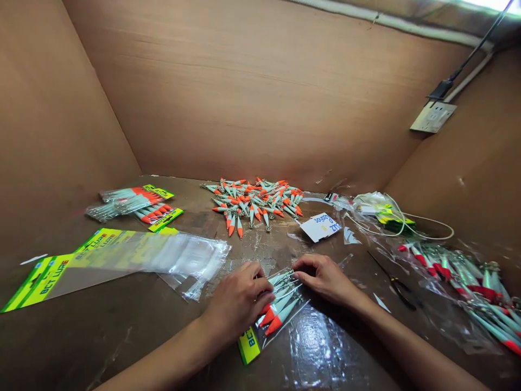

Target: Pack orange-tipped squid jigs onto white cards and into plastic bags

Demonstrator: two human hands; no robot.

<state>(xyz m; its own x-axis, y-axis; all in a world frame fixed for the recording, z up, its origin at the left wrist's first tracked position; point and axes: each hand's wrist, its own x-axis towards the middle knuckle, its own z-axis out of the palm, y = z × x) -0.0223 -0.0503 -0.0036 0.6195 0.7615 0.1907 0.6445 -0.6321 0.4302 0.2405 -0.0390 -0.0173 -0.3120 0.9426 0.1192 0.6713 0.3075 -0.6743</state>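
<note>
At table centre: left hand [238, 301], right hand [323, 278] half-curled, both pinching lure packet [281, 312].

Lure pile [254, 203] behind pkt of lures [280, 309]; empty bags [122, 260] L, scissors [398, 286] R.

The left hand [238, 301] covers the near side of the clear packet of lures [285, 307], so its grip underneath cannot be judged, and the right hand [323, 277] curls its fingertips out of sight at the packet's far end. Both forearms are cut off by the bottom edge. The packet's yellow label [249, 343] shows only part of its print. Blue handwriting on the white card [321, 225] is too small to read. A dark tool [396, 285] is too dim to identify. The bagged lures [468, 282] blur behind plastic and run off the right edge.
</note>
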